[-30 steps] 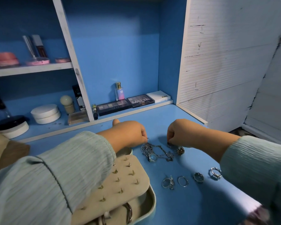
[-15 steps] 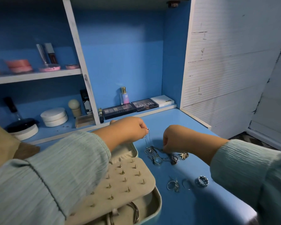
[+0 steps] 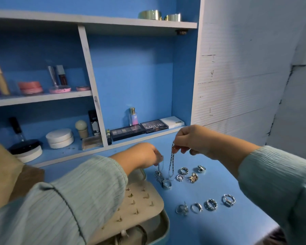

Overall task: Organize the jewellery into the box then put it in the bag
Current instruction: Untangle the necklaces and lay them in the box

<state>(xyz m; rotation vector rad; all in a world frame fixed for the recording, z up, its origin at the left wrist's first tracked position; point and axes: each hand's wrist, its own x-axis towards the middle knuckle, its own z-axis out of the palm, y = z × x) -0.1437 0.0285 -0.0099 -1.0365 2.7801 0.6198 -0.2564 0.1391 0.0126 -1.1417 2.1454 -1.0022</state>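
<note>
We have 2 chains up off the blue desk [image 3: 210, 232], and each of our hands has 1 of them. Our right hand [image 3: 193, 138] pinches the top of the dark link chain [image 3: 171, 163] between thumb and fingertips, raised higher so the links hang straight down. Our left hand [image 3: 145, 154] pinches the finer silver chain [image 3: 160, 167] lower, just beside it. The bottoms of both chains meet in a tangled clump [image 3: 163, 179] resting on the desk, with a wide ring caught up in it, which we judge is why we hold them apart: the pull in 2 directions should show where they cross and let them slide free. The jewellery box [image 3: 163, 225] lies open under our left forearm, its beige earring panel [image 3: 141, 204] studded with small posts and a compartment visible below it. It sits close to the clump, so each freed piece has only a short trip. Loose rings wait on the desk in 2 groups: 4 near the chains [image 3: 190, 174] and 4 in a row nearer us [image 3: 206, 205], not yet boxed. The bag cannot be picked out for certain; a tan shape [image 3: 5, 174] at the left edge may be it. We judge the sorting to be early, with most pieces outside the box.
</note>
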